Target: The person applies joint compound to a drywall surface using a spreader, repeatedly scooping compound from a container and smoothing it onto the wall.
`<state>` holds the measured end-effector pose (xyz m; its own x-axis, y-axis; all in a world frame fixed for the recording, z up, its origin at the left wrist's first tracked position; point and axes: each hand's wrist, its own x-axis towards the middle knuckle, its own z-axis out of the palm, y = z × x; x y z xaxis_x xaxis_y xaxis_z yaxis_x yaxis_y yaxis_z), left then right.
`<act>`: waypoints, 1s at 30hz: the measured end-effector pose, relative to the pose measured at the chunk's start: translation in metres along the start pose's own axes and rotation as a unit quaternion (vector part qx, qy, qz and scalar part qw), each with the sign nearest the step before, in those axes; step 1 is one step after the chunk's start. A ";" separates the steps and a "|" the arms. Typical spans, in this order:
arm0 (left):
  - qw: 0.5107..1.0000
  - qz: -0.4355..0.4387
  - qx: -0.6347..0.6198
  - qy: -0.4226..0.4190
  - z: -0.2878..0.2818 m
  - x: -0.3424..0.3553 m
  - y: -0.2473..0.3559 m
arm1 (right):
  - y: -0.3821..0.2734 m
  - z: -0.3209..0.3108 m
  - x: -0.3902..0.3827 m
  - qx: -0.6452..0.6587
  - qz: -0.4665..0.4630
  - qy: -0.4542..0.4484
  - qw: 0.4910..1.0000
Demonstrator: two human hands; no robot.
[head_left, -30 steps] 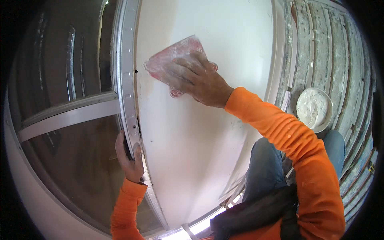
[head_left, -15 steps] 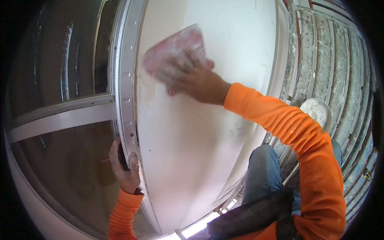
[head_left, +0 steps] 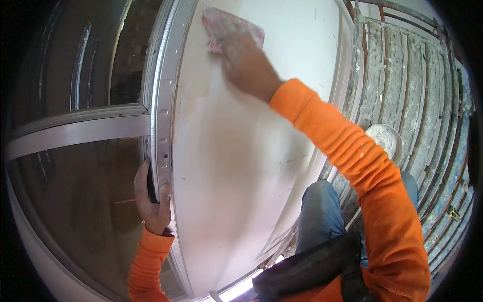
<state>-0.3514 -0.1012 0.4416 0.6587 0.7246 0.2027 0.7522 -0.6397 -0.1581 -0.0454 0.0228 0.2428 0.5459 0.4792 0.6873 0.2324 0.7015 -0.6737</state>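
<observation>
item: sanding sheet (head_left: 232, 29), pinkish, dusted white, pressed flat against a white wall panel (head_left: 241, 166) near its upper part, under the right hand (head_left: 246, 63). the fingers were spread over the sheet, seemingly so that pressure was carried evenly; the picture was blurred there and the grip could not be told exactly. the sheet's long axis was set slanting, from upper left down to the right, its far corner pointed toward the panel's top.
item: left hand (head_left: 153, 199), closed around a metal edge track (head_left: 163, 116) at the panel's left side, judged to be held for steadying the body.
item: round white-coated plate (head_left: 385, 141), laid on paint-spattered scaffold boards (head_left: 417, 100) to the right, kept near.
</observation>
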 end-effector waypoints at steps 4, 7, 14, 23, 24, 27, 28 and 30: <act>1.000 0.019 0.017 -0.005 -0.003 -0.002 -0.003 | -0.035 0.047 -0.051 -0.080 -0.014 0.006 0.997; 1.000 0.026 0.012 0.001 -0.002 -0.004 -0.004 | -0.066 0.055 -0.092 -0.043 0.008 -0.054 0.998; 0.999 0.041 0.009 0.003 -0.001 0.003 0.007 | -0.128 0.045 -0.218 0.056 -0.027 -0.263 0.963; 1.000 0.009 -0.008 0.012 0.001 0.006 0.001 | -0.017 -0.033 -0.029 -0.116 -0.016 0.052 0.992; 1.000 0.000 -0.020 0.003 -0.001 0.006 0.000 | -0.002 -0.032 -0.005 -0.116 -0.021 0.073 0.990; 0.999 -0.007 -0.040 -0.002 0.002 0.002 -0.007 | 0.026 -0.027 0.039 -0.154 -0.025 0.109 0.982; 0.999 -0.012 -0.044 -0.004 0.003 -0.002 -0.008 | 0.032 -0.024 0.046 -0.184 -0.019 0.120 0.975; 0.999 -0.018 -0.045 -0.003 0.003 -0.004 -0.007 | 0.044 -0.021 0.057 -0.200 -0.022 0.128 0.971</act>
<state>-0.3591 -0.0990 0.4388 0.6316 0.7486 0.2018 0.7711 -0.6335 -0.0637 0.0129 0.0698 0.2468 0.6990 0.2703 0.6620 0.5258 0.4331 -0.7321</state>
